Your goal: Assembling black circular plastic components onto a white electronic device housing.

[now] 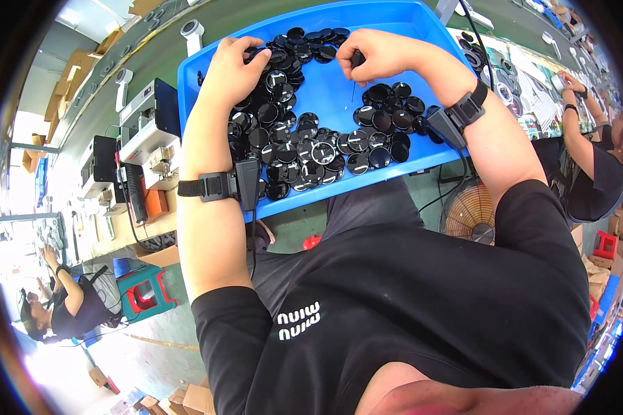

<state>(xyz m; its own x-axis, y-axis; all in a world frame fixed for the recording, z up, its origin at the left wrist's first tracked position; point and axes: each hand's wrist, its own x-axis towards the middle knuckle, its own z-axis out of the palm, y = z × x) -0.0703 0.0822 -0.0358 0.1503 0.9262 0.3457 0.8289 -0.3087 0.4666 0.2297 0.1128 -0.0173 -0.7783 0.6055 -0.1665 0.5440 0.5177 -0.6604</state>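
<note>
A blue plastic tray (325, 90) lies in front of me with many round, glossy black discs (323, 153) heaped in it. At its far left side is my left hand (237, 69), with thumb and fingers closed around a black disc (255, 52) over the pile. My right hand (375, 55), at the far right part of the tray, grips the black handle (357, 58) of a thin-shafted tool that looks like a screwdriver. Its slender shaft points down at the bare tray bottom. A smaller heap of discs (392, 111) lies just below this hand.
Left of the tray stand a black-and-white machine (149, 121) and an orange-and-black tool (142, 197) on a bench. A green belt (159, 52) runs behind. Other people work at far left (66, 297) and right (595, 162). A fan (469, 213) stands below the tray's right end.
</note>
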